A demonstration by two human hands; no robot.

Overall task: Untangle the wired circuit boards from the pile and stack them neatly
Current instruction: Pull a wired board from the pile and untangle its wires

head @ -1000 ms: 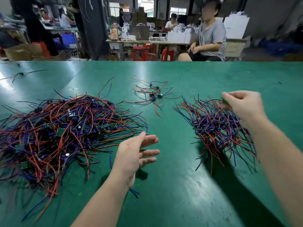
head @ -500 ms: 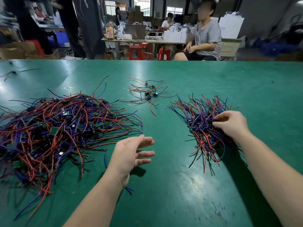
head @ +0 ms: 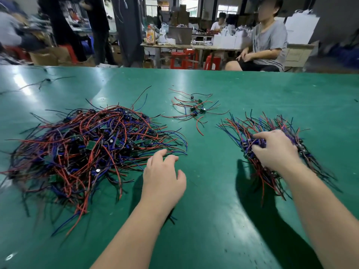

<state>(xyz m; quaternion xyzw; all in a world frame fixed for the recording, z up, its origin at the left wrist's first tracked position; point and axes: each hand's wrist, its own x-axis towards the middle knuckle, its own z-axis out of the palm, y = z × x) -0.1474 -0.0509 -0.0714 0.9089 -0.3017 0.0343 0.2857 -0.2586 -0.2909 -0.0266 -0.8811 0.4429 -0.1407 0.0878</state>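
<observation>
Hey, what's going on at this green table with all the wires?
A person is sorting small wired circuit boards by hand. The right hand grips the tidier stack on the right, fingers curled into it. The left hand is open at the near edge of the big tangled pile. A small cluster of boards lies farther back on the table, untouched.
</observation>
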